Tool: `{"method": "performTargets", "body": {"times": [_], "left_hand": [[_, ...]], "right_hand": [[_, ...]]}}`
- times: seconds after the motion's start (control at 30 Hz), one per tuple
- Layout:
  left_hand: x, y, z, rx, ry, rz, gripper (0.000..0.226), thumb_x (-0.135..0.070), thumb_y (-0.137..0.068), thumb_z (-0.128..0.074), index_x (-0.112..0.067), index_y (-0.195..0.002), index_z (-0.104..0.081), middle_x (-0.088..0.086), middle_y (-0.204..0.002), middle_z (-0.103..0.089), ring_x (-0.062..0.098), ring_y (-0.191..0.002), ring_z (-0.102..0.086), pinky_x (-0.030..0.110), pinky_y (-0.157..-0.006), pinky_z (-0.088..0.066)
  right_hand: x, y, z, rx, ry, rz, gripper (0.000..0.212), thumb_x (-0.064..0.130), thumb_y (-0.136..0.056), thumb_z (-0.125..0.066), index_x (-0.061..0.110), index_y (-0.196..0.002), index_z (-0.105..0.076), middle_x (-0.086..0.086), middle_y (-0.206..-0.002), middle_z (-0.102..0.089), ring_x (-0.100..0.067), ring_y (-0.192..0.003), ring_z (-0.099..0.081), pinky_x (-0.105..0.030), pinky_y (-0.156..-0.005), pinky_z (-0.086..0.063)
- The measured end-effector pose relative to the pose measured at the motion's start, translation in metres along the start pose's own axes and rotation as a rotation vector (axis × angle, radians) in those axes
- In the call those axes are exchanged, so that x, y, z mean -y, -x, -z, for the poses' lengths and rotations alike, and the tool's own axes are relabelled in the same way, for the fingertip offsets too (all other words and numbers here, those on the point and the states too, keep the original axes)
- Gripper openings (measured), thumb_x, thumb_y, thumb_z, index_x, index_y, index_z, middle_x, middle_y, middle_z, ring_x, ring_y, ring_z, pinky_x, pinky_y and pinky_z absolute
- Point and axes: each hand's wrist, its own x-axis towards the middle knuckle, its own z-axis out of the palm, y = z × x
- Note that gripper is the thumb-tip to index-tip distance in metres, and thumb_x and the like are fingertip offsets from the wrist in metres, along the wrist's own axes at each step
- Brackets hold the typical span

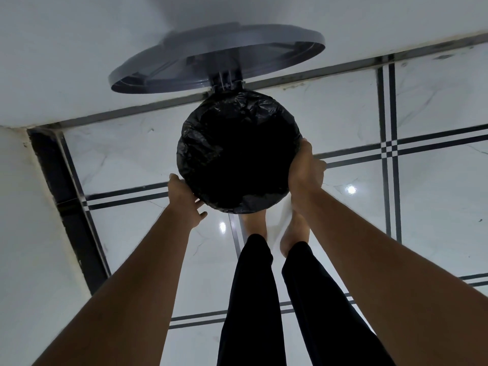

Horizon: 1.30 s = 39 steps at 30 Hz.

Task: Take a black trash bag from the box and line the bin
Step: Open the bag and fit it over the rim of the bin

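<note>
I look straight down into a round bin whose mouth is covered by a black trash bag [237, 151]. The crinkled plastic is folded over the whole rim and the inside is dark. My left hand [184, 200] cups the lower-left rim, thumb on the bag's edge and fingers spread beneath it. On the right side of the rim, my right hand [303, 167] clasps the bag's folded edge. The bin's grey lid [216, 59] stands open on its hinge against the wall. The bin's body is hidden under the bag. No box is in view.
The bin stands on glossy white floor tiles with black stripes [390, 149], close to a white wall [79, 62] behind it and another at the left. My bare feet [254, 223] and black trouser legs are just in front of the bin. A pale shape [281, 224] lies by my right foot.
</note>
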Motion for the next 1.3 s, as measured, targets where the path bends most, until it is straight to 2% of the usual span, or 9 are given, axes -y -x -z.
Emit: {"method": "performTargets", "body": {"times": [0.1,0.17,0.33,0.53,0.67,0.83,1.0,1.17,1.3], "left_hand": [[-0.008,0.001,-0.007,-0.321,-0.063,-0.222,0.049,-0.045,-0.102,-0.040,-0.011,-0.126,-0.066,0.001,-0.119,-0.067,0.026,-0.104,-0.061,0.046,-0.095,-0.049],[-0.020,0.005,-0.013,-0.436,-0.223,-0.528,0.044,-0.044,-0.103,-0.045,-0.007,-0.089,-0.064,0.006,-0.090,-0.064,0.025,-0.081,-0.059,0.045,-0.085,-0.052],[-0.058,0.011,-0.032,-0.325,-0.535,-0.950,0.040,-0.047,-0.105,-0.045,-0.017,-0.120,-0.067,0.002,-0.130,-0.065,0.024,-0.123,-0.060,0.048,-0.114,-0.043],[-0.104,-0.017,-0.054,-0.037,-0.431,-0.666,0.028,-0.054,-0.065,-0.053,-0.036,-0.070,-0.075,-0.002,-0.102,-0.078,0.036,-0.112,-0.071,0.057,-0.112,-0.048],[-0.121,-0.059,-0.056,0.087,-0.443,-0.569,0.038,-0.059,-0.065,-0.052,-0.028,-0.056,-0.071,0.002,-0.081,-0.073,0.030,-0.087,-0.069,0.051,-0.097,-0.055],[-0.121,-0.033,-0.057,0.151,-0.541,-0.563,0.034,-0.054,-0.080,-0.050,-0.024,-0.065,-0.059,-0.003,-0.064,-0.061,0.024,-0.063,-0.058,0.035,-0.076,-0.043],[-0.120,-0.022,-0.061,-0.102,-0.495,-0.662,0.039,-0.051,-0.087,-0.041,-0.025,-0.079,-0.069,-0.004,-0.093,-0.074,0.035,-0.110,-0.071,0.040,-0.094,-0.051],[-0.108,-0.043,-0.048,-0.035,-0.507,-0.541,0.098,-0.074,-0.065,-0.041,-0.010,-0.132,-0.072,0.015,-0.129,-0.076,0.038,-0.121,-0.070,0.052,-0.111,-0.049],[-0.106,-0.056,-0.043,0.067,-0.496,-0.457,0.094,-0.077,-0.059,-0.047,-0.014,-0.122,-0.078,0.013,-0.118,-0.080,0.036,-0.111,-0.075,0.053,-0.107,-0.052]], "right_hand": [[-0.002,-0.006,-0.001,-0.053,0.097,0.189,0.057,0.065,-0.094,-0.053,0.018,-0.127,-0.054,0.000,-0.123,-0.056,-0.025,-0.114,-0.058,-0.039,-0.088,-0.047],[0.002,-0.007,-0.002,-0.035,0.172,0.312,0.064,0.063,-0.101,-0.053,0.017,-0.145,-0.052,-0.003,-0.145,-0.058,-0.024,-0.133,-0.056,-0.041,-0.103,-0.047],[0.032,-0.011,-0.011,0.052,0.306,0.563,0.058,0.067,-0.104,-0.047,0.030,-0.147,-0.057,-0.002,-0.151,-0.058,-0.024,-0.144,-0.050,-0.048,-0.119,-0.040],[0.071,-0.020,-0.036,0.199,0.479,0.566,0.075,0.079,-0.100,-0.027,0.035,-0.151,-0.060,-0.004,-0.156,-0.060,-0.032,-0.147,-0.048,-0.056,-0.122,-0.034],[0.077,-0.028,-0.045,0.249,0.663,0.492,0.090,0.085,-0.100,-0.009,0.034,-0.164,-0.047,-0.008,-0.170,-0.047,-0.039,-0.159,-0.033,-0.063,-0.126,-0.022],[0.080,-0.035,-0.046,0.243,0.746,0.455,0.092,0.081,-0.103,-0.005,0.027,-0.163,-0.050,-0.013,-0.166,-0.050,-0.040,-0.154,-0.038,-0.060,-0.126,-0.025],[0.072,-0.039,-0.042,0.173,0.561,0.591,0.071,0.074,-0.108,-0.025,0.026,-0.151,-0.056,-0.007,-0.154,-0.061,-0.034,-0.146,-0.047,-0.054,-0.115,-0.034],[0.068,-0.036,-0.042,0.210,0.667,0.544,0.082,0.077,-0.105,-0.014,0.030,-0.150,-0.064,-0.011,-0.153,-0.061,-0.036,-0.147,-0.044,-0.061,-0.119,-0.033],[0.070,-0.036,-0.041,0.196,0.641,0.527,0.075,0.073,-0.109,-0.018,0.029,-0.156,-0.055,-0.011,-0.158,-0.056,-0.036,-0.150,-0.039,-0.058,-0.119,-0.030]]}}
